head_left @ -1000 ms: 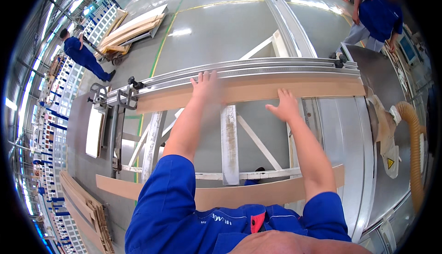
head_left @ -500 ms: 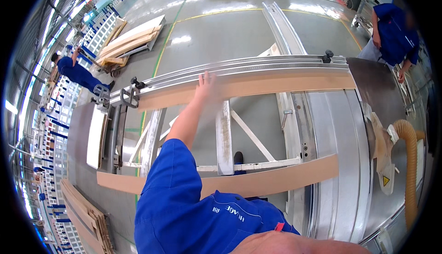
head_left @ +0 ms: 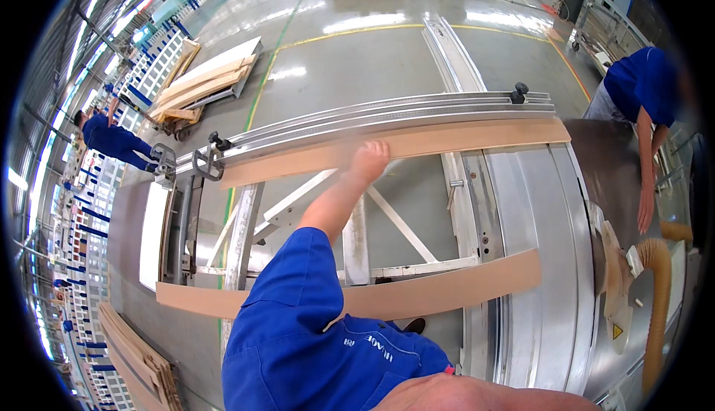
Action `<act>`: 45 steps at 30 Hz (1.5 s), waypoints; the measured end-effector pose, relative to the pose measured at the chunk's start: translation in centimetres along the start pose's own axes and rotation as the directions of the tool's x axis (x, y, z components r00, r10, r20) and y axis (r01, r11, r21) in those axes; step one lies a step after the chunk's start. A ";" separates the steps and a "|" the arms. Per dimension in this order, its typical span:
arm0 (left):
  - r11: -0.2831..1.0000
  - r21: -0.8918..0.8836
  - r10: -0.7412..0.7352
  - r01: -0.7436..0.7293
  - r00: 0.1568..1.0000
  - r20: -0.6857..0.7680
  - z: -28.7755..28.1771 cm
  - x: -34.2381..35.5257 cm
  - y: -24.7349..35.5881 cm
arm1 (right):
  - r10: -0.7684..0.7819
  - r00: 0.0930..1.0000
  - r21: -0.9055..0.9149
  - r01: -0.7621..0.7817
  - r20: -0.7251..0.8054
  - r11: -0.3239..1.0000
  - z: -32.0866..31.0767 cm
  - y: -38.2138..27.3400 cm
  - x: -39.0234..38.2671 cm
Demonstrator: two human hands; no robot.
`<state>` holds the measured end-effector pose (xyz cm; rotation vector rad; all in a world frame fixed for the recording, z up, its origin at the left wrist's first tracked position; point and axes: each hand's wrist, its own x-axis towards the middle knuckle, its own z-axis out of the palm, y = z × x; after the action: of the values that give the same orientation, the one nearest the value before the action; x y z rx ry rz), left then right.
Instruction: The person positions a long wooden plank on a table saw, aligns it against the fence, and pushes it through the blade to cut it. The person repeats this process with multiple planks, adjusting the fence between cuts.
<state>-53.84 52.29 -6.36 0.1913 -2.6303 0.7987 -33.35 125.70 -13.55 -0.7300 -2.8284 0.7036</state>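
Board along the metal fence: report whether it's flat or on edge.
Flat: the board shows its broad tan face upward beside the fence.

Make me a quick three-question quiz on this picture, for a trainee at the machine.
1. Which of the camera wearer's hands can be seen: A, left; B, right; C, both?
2. True or false: the ribbed hose is blue.
3. What runs along the far edge of the far board?

Key:
1. A: only the left hand, at the far board.
2. False: it is tan.
3. The metal rail.
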 end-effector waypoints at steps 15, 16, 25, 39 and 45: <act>0.728 -0.680 0.204 0.088 0.919 0.337 -12.7 10.2 13.4 | -0.025 0.996 0.056 0.020 0.080 0.998 -0.7 1.7 -0.9; 0.705 -0.702 0.264 0.107 0.878 0.400 -14.2 8.6 13.6 | -0.020 0.996 0.062 0.015 0.086 0.998 -0.8 1.8 -0.9; 0.679 -0.696 0.270 0.234 0.802 0.533 -24.4 -15.4 7.1 | -0.049 0.991 0.085 0.039 0.125 0.996 -1.1 2.7 -0.9; 0.775 -0.618 0.340 0.131 0.738 0.583 -31.2 -23.9 8.5 | -0.110 0.977 0.133 0.086 0.181 0.987 -1.7 3.7 -2.5; 0.751 -0.603 0.220 0.268 0.759 0.612 -32.0 -25.2 10.7 | -0.177 0.956 0.221 0.125 0.235 0.967 -2.2 4.2 -3.4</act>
<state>-23.03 79.54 2.62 0.3536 -3.3630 -0.3747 -28.08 128.13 -13.64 -0.4090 -2.9306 1.1122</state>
